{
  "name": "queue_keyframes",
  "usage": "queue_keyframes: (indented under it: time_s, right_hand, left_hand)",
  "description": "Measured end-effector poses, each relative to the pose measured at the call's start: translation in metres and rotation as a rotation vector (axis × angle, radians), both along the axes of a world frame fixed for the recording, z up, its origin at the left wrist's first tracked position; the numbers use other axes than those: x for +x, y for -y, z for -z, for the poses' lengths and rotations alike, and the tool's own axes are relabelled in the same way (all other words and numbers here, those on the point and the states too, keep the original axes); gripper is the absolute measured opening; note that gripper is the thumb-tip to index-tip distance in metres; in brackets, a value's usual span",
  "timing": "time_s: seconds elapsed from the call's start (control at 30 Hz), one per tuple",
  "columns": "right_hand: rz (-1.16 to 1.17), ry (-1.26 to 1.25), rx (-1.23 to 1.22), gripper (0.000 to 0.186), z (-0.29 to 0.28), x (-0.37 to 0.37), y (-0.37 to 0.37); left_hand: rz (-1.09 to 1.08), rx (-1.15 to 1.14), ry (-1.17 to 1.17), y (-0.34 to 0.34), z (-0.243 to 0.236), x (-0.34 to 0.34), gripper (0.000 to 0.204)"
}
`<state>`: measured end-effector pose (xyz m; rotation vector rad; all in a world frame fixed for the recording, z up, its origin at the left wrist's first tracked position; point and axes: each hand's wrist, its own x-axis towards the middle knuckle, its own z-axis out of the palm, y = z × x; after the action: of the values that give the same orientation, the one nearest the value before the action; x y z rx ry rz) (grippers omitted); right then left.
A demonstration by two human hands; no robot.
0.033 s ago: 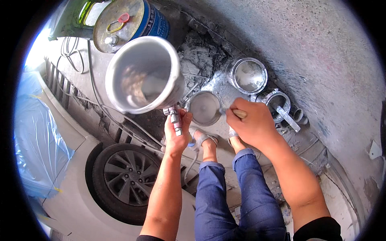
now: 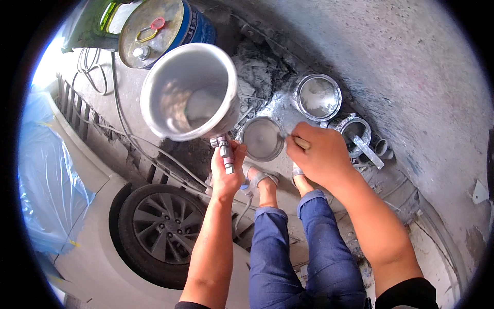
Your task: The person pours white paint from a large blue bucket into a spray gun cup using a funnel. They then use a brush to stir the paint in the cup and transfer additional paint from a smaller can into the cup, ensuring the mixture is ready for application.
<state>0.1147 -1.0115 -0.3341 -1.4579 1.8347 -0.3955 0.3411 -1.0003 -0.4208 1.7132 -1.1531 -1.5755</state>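
Observation:
My left hand (image 2: 229, 175) is closed round a spray gun (image 2: 225, 154), whose metal fittings show above my fingers. On top of the gun sits a large whitish cup (image 2: 149, 98), open-topped and tilted, with a little pale residue inside. My right hand (image 2: 324, 157) grips a brush (image 2: 303, 143) by its short wooden handle; its greyish tip is blurred. That tip points left, near the rim of an open round can (image 2: 261, 139) of grey liquid on the ground. Whether the tip touches the rim I cannot tell.
An open can (image 2: 319, 98) and another (image 2: 355, 131) with a flat stick (image 2: 368, 152) stand by the wall (image 2: 411, 67). A blue drum (image 2: 193, 26) is at the far left. A car wheel (image 2: 167, 226), plastic film (image 2: 49, 190) and hoses (image 2: 121, 116) lie to the left.
The cup on the spray gun has shifted slightly right and away from me. My right hand has moved a little left with the brush.

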Motion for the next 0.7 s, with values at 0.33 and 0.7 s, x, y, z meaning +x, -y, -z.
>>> queue_keyframes:
  time_s: [0.33, 0.7]
  right_hand:
    - [-0.447, 0.399, -0.444, 0.03, 0.023, -0.009, -0.008]
    - [0.657, 0.771, 0.183, 0.014, 0.014, 0.018, -0.001]
  left_hand:
    - [-0.021, 0.15, -0.05, 0.014, -0.021, -0.005, 0.015]
    - [-0.028, 0.053, -0.032, 0.006, -0.008, -0.005, 0.014]
